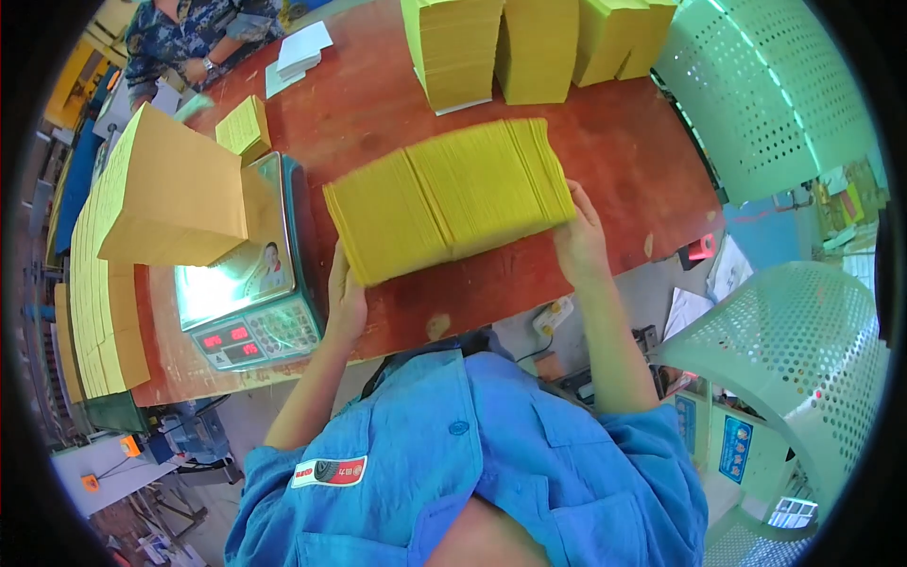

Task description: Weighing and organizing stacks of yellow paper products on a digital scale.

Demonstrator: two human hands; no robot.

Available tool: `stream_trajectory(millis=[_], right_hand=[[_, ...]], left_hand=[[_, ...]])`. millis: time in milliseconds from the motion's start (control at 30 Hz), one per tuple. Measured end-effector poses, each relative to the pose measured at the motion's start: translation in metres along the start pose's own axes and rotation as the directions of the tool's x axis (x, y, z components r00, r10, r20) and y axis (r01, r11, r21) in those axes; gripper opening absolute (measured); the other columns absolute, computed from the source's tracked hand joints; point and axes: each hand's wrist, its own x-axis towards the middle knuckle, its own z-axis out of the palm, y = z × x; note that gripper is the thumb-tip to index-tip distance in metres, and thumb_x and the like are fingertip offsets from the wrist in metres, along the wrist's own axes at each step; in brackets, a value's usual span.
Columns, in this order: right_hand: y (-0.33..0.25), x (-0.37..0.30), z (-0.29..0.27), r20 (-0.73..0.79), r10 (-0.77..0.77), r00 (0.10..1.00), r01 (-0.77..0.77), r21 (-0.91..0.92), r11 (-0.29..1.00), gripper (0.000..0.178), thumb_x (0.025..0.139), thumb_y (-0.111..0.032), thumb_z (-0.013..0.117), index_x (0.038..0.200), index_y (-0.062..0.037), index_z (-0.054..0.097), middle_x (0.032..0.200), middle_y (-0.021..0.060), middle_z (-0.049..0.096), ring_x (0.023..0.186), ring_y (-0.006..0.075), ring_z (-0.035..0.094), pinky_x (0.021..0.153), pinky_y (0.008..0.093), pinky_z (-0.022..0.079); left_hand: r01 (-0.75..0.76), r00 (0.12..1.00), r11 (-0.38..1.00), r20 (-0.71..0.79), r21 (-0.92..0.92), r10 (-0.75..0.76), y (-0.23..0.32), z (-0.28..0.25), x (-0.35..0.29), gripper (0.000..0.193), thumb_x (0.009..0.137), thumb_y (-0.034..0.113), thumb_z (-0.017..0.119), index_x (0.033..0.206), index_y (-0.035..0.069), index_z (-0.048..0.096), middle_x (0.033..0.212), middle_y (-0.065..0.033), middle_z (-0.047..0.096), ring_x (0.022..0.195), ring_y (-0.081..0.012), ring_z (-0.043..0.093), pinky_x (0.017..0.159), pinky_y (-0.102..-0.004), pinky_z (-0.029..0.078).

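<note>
Between my two hands a thick stack of yellow paper (449,198) is squeezed end to end over the red table. Its many thin edges face up, with a dark gap across the middle. My left hand (348,300) presses on the stack's left end, its fingers partly hidden beneath. At the right end my right hand (580,241) grips with the fingers curled round the corner. To the left stands a digital scale (255,331) with a lit red display. A tall stack of yellow-tan paper (179,189) rests on its plate.
More yellow stacks (539,57) stand along the table's far edge, and others (99,302) line its left side. A small yellow pile (244,128) and white papers (300,52) lie beyond the scale. Perforated green guards (770,94) flank the right. Another person (203,42) is at far left.
</note>
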Motion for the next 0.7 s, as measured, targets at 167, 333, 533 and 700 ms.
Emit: stream_trajectory(millis=[167, 333, 533, 700], right_hand=[[0.0, 0.009, 0.011, -0.044, 0.008, 0.999, -0.011, -0.049, 0.999, 0.029, 0.099, -0.012, 0.046, 0.124, -0.0016, 0.055, 0.11, 0.0004, 0.062, 0.095, 0.0069, 0.054, 0.078, 0.0224, 0.041], [0.001, 0.015, 0.003, -0.037, 0.025, 0.999, -0.027, -0.052, 0.998, 0.03, 0.098, -0.011, 0.046, 0.125, -0.0006, 0.056, 0.106, 0.0002, 0.063, 0.091, 0.0066, 0.055, 0.073, 0.0227, 0.042], [0.002, 0.015, 0.004, -0.076, 0.032, 0.997, -0.036, -0.051, 0.998, 0.035, 0.096, -0.009, 0.047, 0.129, 0.0005, 0.054, 0.112, 0.0016, 0.063, 0.091, 0.0078, 0.056, 0.074, 0.0232, 0.043], [0.005, 0.016, 0.001, -0.092, 0.032, 0.995, -0.034, -0.019, 0.999, 0.038, 0.095, -0.006, 0.044, 0.132, 0.0004, 0.052, 0.119, 0.0035, 0.062, 0.1, 0.01, 0.058, 0.08, 0.0236, 0.045]], left_hand=[[0.24, 0.965, 0.899, -0.006, -0.366, -0.261, -0.035, -0.011, 0.0, 0.048, 0.102, 0.027, 0.038, 0.143, 0.003, 0.037, 0.137, -0.0101, 0.048, 0.127, -0.0209, 0.046, 0.106, -0.0358, 0.037], [0.241, 0.964, 0.889, -0.01, -0.388, -0.266, -0.049, -0.021, 0.004, 0.047, 0.103, 0.032, 0.038, 0.141, 0.004, 0.038, 0.134, -0.0091, 0.049, 0.124, -0.0199, 0.048, 0.104, -0.0356, 0.039], [0.227, 0.955, 0.901, -0.098, -0.37, -0.281, -0.049, -0.02, 0.001, 0.042, 0.104, 0.029, 0.035, 0.135, 0.002, 0.045, 0.131, -0.01, 0.054, 0.12, -0.0224, 0.053, 0.102, -0.0362, 0.042], [0.313, 0.926, 0.898, -0.111, -0.31, -0.361, -0.05, -0.025, 0.0, 0.041, 0.103, 0.028, 0.038, 0.135, 0.003, 0.046, 0.131, -0.0084, 0.054, 0.121, -0.0203, 0.052, 0.102, -0.0343, 0.041]])
